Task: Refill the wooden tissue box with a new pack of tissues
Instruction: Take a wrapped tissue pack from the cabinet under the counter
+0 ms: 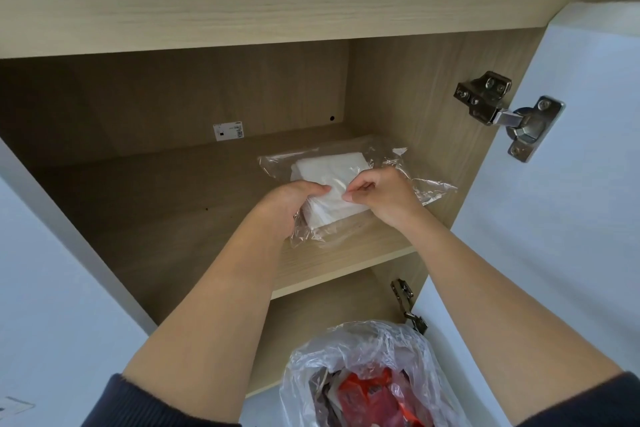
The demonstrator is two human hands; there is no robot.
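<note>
Tissues, a white stack in clear crinkled plastic wrap (329,184), lie on the light wooden cupboard shelf (173,218). Left hand (294,204) grips its near end; right hand (377,194) pinches the wrap on top. White door (571,218) stands open right.

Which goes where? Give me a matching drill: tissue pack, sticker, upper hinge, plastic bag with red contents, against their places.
1 tissue pack; 2 sticker; 3 upper hinge; 4 plastic bag
A cabinet back wall; B below the shelf, nearest the camera; C on the shelf; D open right door
Pairs: 1-C; 2-A; 3-D; 4-B
</note>
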